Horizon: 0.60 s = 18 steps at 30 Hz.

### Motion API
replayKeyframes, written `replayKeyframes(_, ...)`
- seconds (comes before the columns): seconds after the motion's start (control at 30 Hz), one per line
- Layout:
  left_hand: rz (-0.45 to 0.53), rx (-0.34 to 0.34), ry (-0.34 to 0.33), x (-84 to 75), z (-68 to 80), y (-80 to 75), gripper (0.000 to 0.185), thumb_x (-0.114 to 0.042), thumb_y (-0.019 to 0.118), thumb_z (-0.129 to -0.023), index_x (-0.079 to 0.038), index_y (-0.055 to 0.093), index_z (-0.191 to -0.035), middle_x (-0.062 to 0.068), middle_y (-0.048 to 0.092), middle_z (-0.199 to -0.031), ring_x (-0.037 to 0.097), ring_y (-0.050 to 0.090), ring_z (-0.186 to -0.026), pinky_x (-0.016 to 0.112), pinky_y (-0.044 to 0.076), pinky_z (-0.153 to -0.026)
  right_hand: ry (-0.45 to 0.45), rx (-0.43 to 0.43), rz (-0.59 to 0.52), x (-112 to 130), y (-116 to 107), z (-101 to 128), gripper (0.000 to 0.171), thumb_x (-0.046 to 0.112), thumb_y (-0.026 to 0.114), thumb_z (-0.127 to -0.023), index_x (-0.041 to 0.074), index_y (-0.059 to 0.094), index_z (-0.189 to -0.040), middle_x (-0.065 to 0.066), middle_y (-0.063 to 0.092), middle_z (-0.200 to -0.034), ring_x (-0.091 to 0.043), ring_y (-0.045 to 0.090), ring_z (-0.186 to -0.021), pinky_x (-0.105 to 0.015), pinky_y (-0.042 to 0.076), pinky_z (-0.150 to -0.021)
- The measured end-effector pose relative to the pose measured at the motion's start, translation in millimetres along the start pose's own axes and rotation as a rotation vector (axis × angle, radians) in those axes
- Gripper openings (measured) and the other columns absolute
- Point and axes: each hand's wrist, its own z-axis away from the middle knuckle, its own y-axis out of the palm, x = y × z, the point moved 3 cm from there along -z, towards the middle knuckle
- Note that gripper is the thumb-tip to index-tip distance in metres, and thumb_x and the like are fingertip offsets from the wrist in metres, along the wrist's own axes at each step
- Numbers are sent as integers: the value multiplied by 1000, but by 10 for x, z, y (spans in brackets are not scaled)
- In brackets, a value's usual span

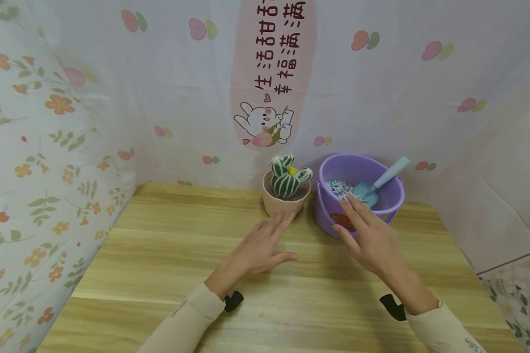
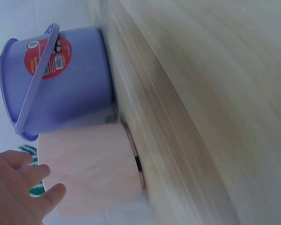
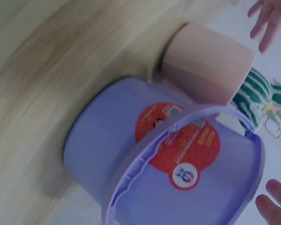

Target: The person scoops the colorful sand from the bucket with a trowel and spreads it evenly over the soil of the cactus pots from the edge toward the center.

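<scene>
A knitted green-and-white cactus (image 1: pixel 285 182) with a yellow flower stands in a pale peach pot (image 1: pixel 276 205) at the table's back edge. My left hand (image 1: pixel 260 245) reaches toward that pot with fingers extended; whether it touches the pot cannot be told. To the right stands a purple bucket (image 1: pixel 324 215) holding small multicoloured beads or pellets (image 1: pixel 339 188) and a light blue shovel (image 1: pixel 390 172). In front of the bucket is my right hand (image 1: pixel 373 240), fingers straight and holding nothing. The bucket's handle (image 3: pixel 145 154) hangs down across its red label (image 3: pixel 178 145).
The wood-grain table (image 1: pixel 168 264) spreads beneath both forearms. Behind it hangs a patterned white curtain (image 1: pixel 181 98) with a rabbit drawing, and a floral cloth (image 1: pixel 57 171) covers the left side. A black strap piece (image 1: pixel 234 301) shows at the left wrist.
</scene>
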Motion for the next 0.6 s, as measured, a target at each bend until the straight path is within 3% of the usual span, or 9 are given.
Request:
replayKeyframes(0.13, 41, -39, 34, -46, -51, 19, 93, -59, 53, -93, -16, 2, -158, 18, 17, -161, 31, 22, -147, 53, 32, -111, 50, 11, 27, -59, -44, -44, 58, 37, 66, -89, 9, 55, -138, -13, 53, -141, -38, 59, -117, -55, 54, -69)
replayKeyframes(0.3, 73, -78, 53, -74, -144, 50, 91, -57, 51, -94, -15, 2, -158, 14, 14, -162, 28, 18, -148, 53, 32, -111, 105, 6, 18, -175, -71, -118, 59, 30, 69, -88, 9, 53, -140, -12, 50, -144, -39, 55, -122, -60, 52, -68)
replayKeyframes(0.43, 106, -122, 49, -78, -221, 79, 90, -54, 54, -95, -10, 6, -158, 11, 12, -163, 25, 17, -149, 50, 31, -113, 150, -12, -1, -287, -81, -182, 58, 27, 68, -89, 7, 52, -140, -14, 49, -145, -42, 52, -124, -63, 50, -73)
replayKeyframes(0.6, 124, -193, 69, -83, -315, 124, 90, -49, 58, -94, -6, 10, -157, 12, 16, -162, 27, 21, -148, 45, 27, -116, 240, 14, -31, -442, -103, -295, 57, 33, 62, -94, 6, 48, -143, -17, 44, -148, -45, 47, -128, -66, 44, -89)
